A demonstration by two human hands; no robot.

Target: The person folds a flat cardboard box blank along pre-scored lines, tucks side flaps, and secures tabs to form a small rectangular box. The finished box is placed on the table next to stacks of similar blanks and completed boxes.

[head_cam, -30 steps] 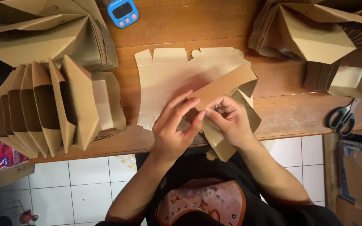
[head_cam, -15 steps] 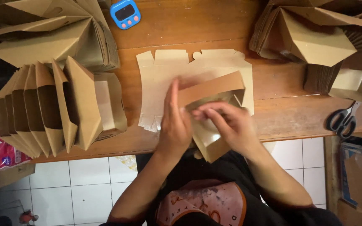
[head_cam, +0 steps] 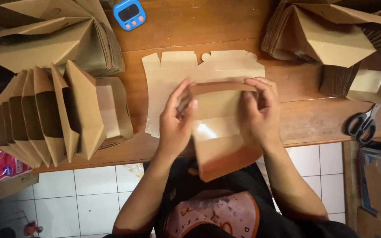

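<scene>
Both hands, left hand (head_cam: 176,125) and right hand (head_cam: 261,110), pinch the half-folded kraft box (head_cam: 219,132) sides; crease evenly, squarely, over the flat blanks (head_cam: 164,83) near the worktop's front edge.

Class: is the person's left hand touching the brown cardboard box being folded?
Touching. The head view shows the left hand gripping the box's left edge, fingers wrapped over it.

Brown paper box (head_cam: 219,132) between left hand (head_cam: 177,125) and right hand (head_cam: 261,110)
</scene>
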